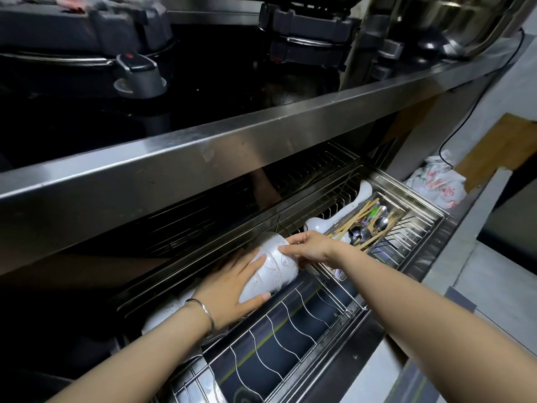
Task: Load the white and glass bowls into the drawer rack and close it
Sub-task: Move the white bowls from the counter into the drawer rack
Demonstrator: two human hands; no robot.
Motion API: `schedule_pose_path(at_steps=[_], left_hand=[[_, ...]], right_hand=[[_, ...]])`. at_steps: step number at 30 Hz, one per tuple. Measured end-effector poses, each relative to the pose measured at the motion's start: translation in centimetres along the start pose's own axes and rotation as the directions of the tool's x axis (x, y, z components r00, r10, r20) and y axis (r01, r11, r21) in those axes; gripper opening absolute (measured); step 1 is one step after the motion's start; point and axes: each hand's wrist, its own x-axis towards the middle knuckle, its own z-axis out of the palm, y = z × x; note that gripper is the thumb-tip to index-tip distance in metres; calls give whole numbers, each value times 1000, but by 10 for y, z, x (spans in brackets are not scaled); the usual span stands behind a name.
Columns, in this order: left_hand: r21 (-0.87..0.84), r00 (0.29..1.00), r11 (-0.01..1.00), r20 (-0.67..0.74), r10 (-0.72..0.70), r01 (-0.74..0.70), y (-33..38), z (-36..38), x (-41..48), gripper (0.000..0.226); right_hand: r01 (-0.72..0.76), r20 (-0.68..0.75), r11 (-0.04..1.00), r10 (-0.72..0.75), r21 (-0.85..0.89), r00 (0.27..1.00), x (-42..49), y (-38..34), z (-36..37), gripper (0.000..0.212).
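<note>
Both hands are working over the open drawer rack (343, 312), which is standing pulled out beneath the steel counter (203, 158). Starting at the left, I am wearing a thin silver bangle (203, 311) on my wrist, and my left hand (229, 289) is spreading wide against the side of a stack of white bowls (273, 266), fingers stretched along the near flank and thumb pressing low at the front. The stack is lying tilted on its side, its base end pointing up toward the back of the drawer, resting over the wire dividers in the left half of the rack. Under my left wrist more white crockery (162, 312) is showing, though I cannot tell what shape it is. Moving right, my right hand (309, 245) is reaching across and pinching the upper end of the same stack, fingers curled on its rim and thumb on top, so both hands are gripping it together. Just beyond that hand, a white ladle (316, 223) is lying against the rear wires. Further right, a narrow cutlery tray (399, 212) is holding wooden chopsticks (360, 218) and metal spoons (380, 223). At the far right, past the drawer, a crumpled plastic bag (436, 184) is sitting on the floor.
</note>
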Motion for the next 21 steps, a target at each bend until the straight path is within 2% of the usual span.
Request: schedule_pose_path(at_steps=[4,9,13,21], left_hand=[[48,998,999,52,-25,22,8,-11,-4,73],[55,999,998,-37,-1,3,38,-41,-19,71],[-52,983,996,-168,68,-77,72,-85,-42,75],[107,874,962,-403,272,-251,122,-206,-114,70]], right_hand=[[45,-103,993,-57,-109,993,-23,-9,-6,36],[253,-251,949,-296,-190,922,-81,-28,-14,33],[419,-363,894,-447,-159,818,-140,-44,-12,31],[636,-424,741,-658,-216,623,-240,-114,9,35]])
